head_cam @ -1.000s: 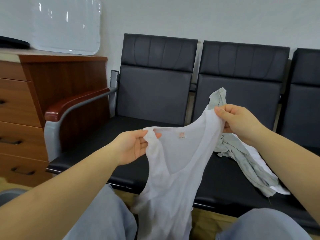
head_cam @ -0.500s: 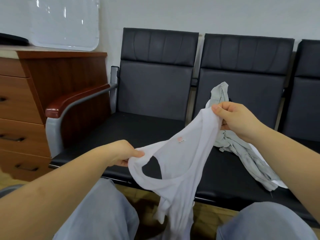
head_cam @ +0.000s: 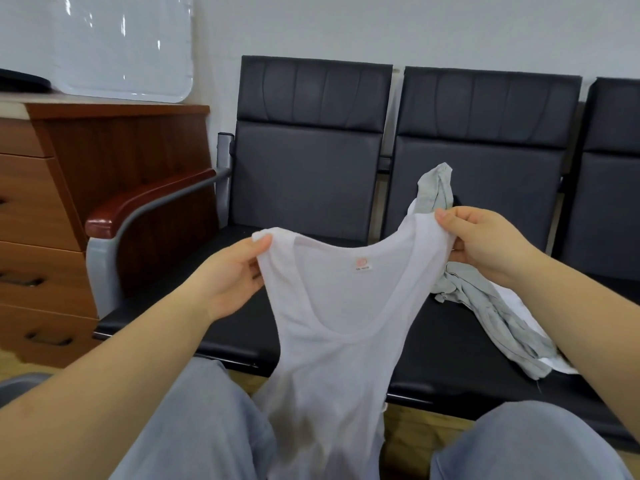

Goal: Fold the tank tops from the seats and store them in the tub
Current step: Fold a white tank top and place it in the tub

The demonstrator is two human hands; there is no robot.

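Note:
A thin white tank top hangs in front of me, spread by its two shoulder straps, its pink neck label facing me. My left hand pinches the left strap and my right hand pinches the right strap, slightly higher. The hem drops between my knees. A crumpled grey tank top lies on the middle black seat behind my right hand, with a bit of white cloth under it. No tub is clearly in view.
A row of black padded seats stands against the wall, with a wooden-topped armrest at the left end. A brown drawer cabinet stands left of it. A grey curved edge shows at the lower left. My knees in grey trousers fill the bottom.
My left hand dropped to regrip the left strap, then rose again. The tank top now hangs spread flat between both hands, neckline open toward me.

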